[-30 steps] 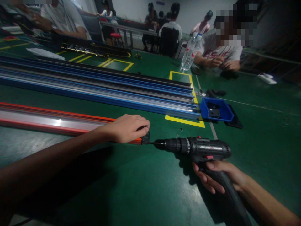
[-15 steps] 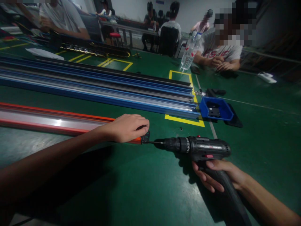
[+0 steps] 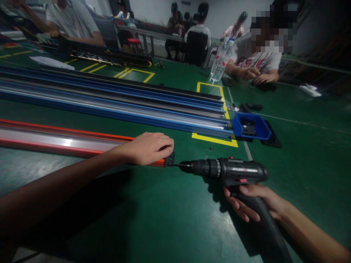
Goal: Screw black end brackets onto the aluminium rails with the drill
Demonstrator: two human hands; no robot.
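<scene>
My left hand (image 3: 150,148) is wrapped over the right end of a long orange rail (image 3: 65,141), its fingers curled beside a small black end bracket (image 3: 170,160). In my right hand (image 3: 255,204) is a black power drill (image 3: 241,171), lying on its side with its grip toward the bottom right. The drill's long thin bit (image 3: 179,165) points left and its tip meets the bracket. Whether the tip sits in a screw is too small to tell.
Several blue and black rails (image 3: 137,106) lie beyond the orange one. A blue bin (image 3: 255,126) with black parts is at their right end. Bottles (image 3: 219,64) stand farther back. A person's hands (image 3: 256,75) are across the green table (image 3: 309,160).
The drill and my right hand have shifted very slightly left. My left hand keeps its place on the rail. Across the table, the person's hands have moved a little.
</scene>
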